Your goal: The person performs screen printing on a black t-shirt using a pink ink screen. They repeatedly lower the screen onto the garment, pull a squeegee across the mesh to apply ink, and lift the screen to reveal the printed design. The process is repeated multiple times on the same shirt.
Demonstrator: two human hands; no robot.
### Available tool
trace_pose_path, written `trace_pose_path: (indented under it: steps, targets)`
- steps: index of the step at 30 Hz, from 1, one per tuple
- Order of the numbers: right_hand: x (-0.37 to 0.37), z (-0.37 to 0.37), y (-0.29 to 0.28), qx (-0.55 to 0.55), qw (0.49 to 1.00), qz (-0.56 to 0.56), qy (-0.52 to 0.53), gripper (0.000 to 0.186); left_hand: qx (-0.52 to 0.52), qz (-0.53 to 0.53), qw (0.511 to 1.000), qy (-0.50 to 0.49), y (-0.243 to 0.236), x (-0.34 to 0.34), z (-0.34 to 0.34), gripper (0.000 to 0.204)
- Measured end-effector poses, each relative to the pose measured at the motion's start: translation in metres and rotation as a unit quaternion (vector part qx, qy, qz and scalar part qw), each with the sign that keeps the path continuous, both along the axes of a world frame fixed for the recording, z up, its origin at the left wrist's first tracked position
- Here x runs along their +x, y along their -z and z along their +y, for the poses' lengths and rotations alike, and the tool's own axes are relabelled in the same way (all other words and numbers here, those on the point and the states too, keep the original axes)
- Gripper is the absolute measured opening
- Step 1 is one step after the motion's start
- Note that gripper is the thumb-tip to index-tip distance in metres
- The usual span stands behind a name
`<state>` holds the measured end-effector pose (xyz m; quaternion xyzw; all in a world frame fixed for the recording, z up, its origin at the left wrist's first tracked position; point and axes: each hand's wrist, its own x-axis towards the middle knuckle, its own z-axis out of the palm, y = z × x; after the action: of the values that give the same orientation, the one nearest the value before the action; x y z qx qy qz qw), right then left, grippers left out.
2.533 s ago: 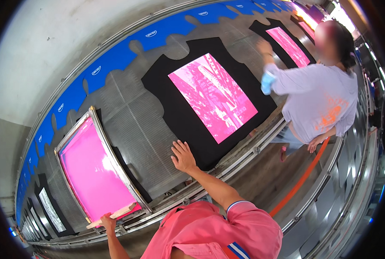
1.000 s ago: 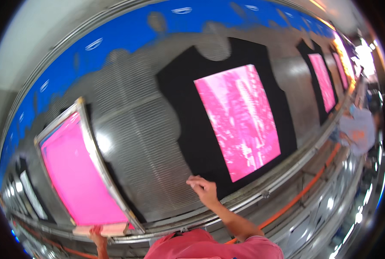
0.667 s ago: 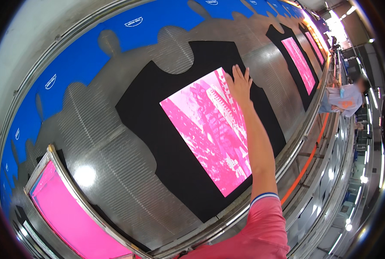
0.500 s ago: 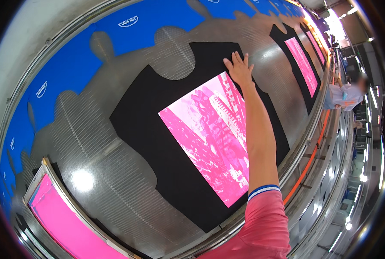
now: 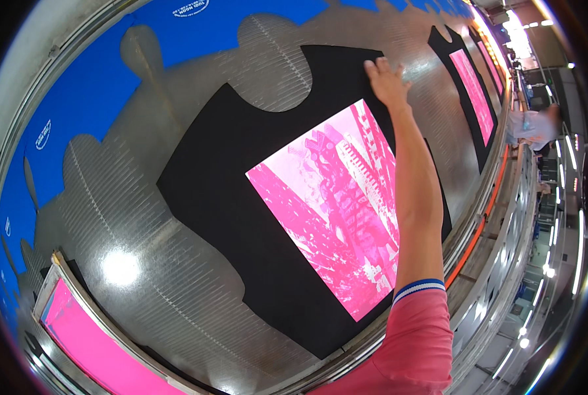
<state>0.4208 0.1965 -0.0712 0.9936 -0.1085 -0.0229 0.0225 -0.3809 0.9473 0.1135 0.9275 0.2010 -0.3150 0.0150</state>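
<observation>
A black T-shirt point(image 5: 234, 178) lies flat on a shiny metal printing table point(image 5: 129, 217), with a large pink printed square point(image 5: 333, 204) on its front. My right hand point(image 5: 386, 82) reaches far across the print and rests flat, fingers spread, on the shirt's upper right shoulder area. My arm in a pink sleeve with a blue and white cuff crosses the pink print. My left hand is out of the picture.
A pink framed printing screen point(image 5: 89, 336) lies at the lower left. A blue band point(image 5: 109, 59) runs along the table's far side. Another black shirt with a pink print point(image 5: 472, 85) lies farther right. A person in light clothes point(image 5: 531, 125) stands by the table's near edge.
My right hand left the table's near edge and stretched across the print to the shirt's far shoulder. The view swung right, so the pink screen slid to the lower left and my left hand left view.
</observation>
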Motion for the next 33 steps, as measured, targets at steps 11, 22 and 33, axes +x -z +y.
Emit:
trace_pose_path:
  steps: [11, 22, 33]
  targets:
    - [-0.004, -0.003, -0.012, 0.010, 0.985, -0.074, 0.152, 0.072, -0.008, -0.052, 0.997, 0.052, 0.043, -0.103, 0.052, 0.056]
    - [0.003, 0.008, -0.007, -0.024, 0.991, -0.021, 0.132, 0.051, -0.010, -0.021, 0.999, 0.031, 0.023, -0.060, 0.031, 0.065]
    - [0.012, -0.024, 0.001, -0.009, 0.997, -0.005, 0.080, 0.049, 0.013, 0.041, 0.999, 0.000, -0.002, -0.022, 0.013, 0.071]
